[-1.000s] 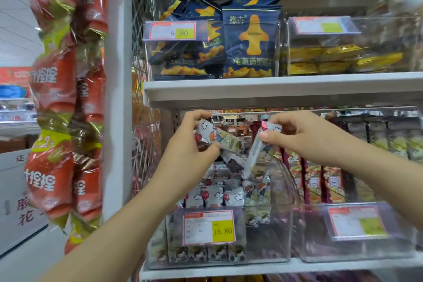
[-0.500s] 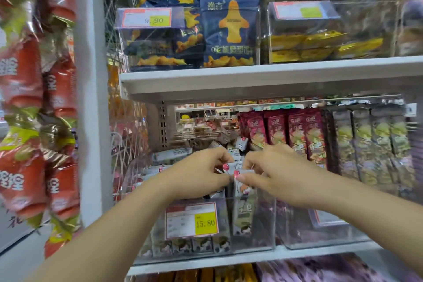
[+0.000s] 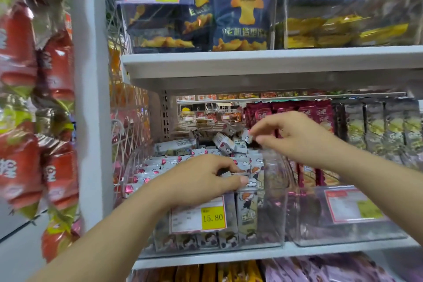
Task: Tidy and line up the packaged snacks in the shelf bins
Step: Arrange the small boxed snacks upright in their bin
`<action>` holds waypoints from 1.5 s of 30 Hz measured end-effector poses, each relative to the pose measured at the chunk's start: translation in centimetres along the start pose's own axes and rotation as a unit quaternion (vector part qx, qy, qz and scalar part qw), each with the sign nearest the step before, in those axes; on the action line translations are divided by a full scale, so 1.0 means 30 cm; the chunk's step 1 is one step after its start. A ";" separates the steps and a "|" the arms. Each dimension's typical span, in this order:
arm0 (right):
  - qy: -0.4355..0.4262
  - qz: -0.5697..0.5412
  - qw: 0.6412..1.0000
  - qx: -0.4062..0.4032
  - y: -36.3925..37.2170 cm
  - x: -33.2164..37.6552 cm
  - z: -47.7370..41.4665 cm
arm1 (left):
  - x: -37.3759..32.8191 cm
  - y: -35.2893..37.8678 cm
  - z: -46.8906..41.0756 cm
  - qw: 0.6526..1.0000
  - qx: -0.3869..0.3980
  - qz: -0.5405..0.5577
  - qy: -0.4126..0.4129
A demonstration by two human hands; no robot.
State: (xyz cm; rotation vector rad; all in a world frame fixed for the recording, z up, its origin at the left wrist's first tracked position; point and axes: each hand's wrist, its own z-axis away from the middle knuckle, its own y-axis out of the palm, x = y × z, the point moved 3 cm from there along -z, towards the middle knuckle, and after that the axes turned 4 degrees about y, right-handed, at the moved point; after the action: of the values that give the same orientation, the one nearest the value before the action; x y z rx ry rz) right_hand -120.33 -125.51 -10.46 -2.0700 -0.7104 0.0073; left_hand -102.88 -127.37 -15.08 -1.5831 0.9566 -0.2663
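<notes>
Head view: left hand (image 3: 203, 182) fingers clasp blurred packets (image 3: 251, 171), right hand (image 3: 297, 137) fingers pinch a half-hidden packet (image 3: 248, 138).

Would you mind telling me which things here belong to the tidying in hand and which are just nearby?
In the job: left hand, gripping grey snack packs; right hand, pinching one; clear bin tagged 15.80.
Just nearby: navy biscuit bags; yellow packs; red hanging packs; maroon packs.

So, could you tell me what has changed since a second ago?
Both hands came down into the clear bin. The left hand grips the front snack packets; the right hand pinches a loose packet farther back. The 15.80 price tag stayed put.
</notes>
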 end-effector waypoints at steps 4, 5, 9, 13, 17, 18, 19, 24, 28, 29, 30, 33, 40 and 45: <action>-0.023 0.075 0.995 0.055 0.051 -0.009 -0.117 | -0.001 0.003 0.007 1.000 -0.008 0.017 -0.001; -0.037 0.110 0.990 0.085 0.074 0.001 -0.143 | 0.002 0.004 0.006 1.000 -0.010 0.022 0.001; -0.082 0.216 0.962 0.143 0.154 0.032 -0.228 | 0.011 0.007 0.004 0.999 -0.016 0.034 0.006; -0.085 0.212 0.965 0.128 0.174 0.023 -0.247 | 0.017 0.008 0.001 0.999 -0.020 0.044 0.009; -0.065 0.098 0.992 0.038 0.092 0.040 -0.198 | 0.015 0.006 0.002 0.998 -0.022 0.054 0.010; -0.043 0.047 0.998 0.014 0.060 0.035 -0.181 | 0.015 0.006 0.003 0.998 -0.022 0.055 0.009; -0.016 -0.008 1.000 -0.004 0.033 0.021 -0.167 | 0.016 0.007 0.004 0.998 -0.022 0.057 0.009; 0.102 -0.313 0.944 0.035 -0.026 -0.031 -0.095 | 0.017 0.009 0.008 0.998 -0.024 0.064 0.004; 0.115 -0.371 0.918 0.082 -0.036 -0.029 -0.056 | 0.019 0.008 0.010 0.998 -0.037 0.058 -0.011; 0.112 -0.356 0.924 0.087 -0.034 -0.024 -0.048 | 0.019 0.007 0.009 0.998 -0.037 0.054 -0.012; 0.108 -0.319 0.938 0.086 -0.032 -0.016 -0.039 | 0.016 0.006 0.010 0.998 -0.036 0.051 -0.011; 0.081 -0.182 0.980 0.017 -0.049 0.011 -0.032 | 0.007 0.004 0.011 0.998 -0.034 0.046 -0.002; 0.074 -0.007 0.997 0.026 -0.032 0.022 -0.049 | 0.006 0.003 0.012 0.998 -0.048 0.044 0.007; 0.034 0.076 0.990 0.113 0.064 0.052 -0.072 | 0.008 0.000 0.012 0.997 -0.065 0.030 -0.003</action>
State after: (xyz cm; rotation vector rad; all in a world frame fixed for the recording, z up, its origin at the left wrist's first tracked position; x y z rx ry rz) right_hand -117.52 -127.22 -10.30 -1.8929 -0.4851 0.0975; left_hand -102.51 -127.27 -15.26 -1.6687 1.0324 -0.1611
